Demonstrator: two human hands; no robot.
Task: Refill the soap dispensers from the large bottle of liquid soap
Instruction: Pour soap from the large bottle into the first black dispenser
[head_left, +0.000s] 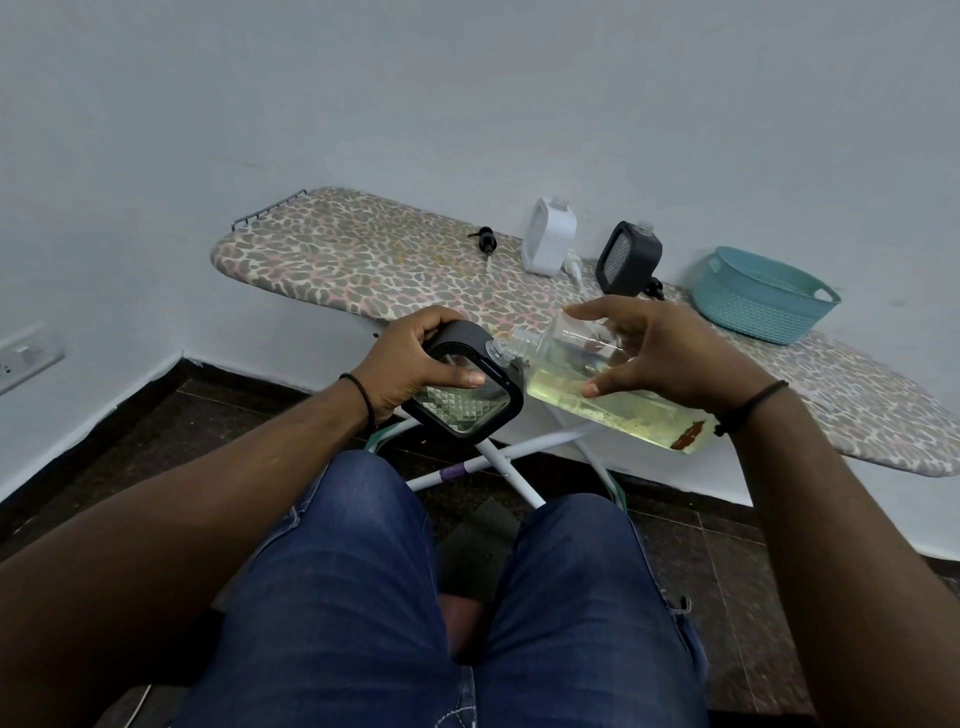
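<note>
Pouring step: left hand (410, 358) grips dispenser (462, 387), right hand (660, 353) grips bottle (597, 389). Next: tip slowly, mouths lined up.

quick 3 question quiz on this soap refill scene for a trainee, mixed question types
1. True or false: the left hand grips the black-framed dispenser.
2. Which thing lies tilted in the right hand, neck toward that dispenser?
A. white dispenser
B. large soap bottle
C. teal basket
3. Fill in: the loose black pump lies on the ______.

Key
1. True
2. B
3. Ironing board
</note>
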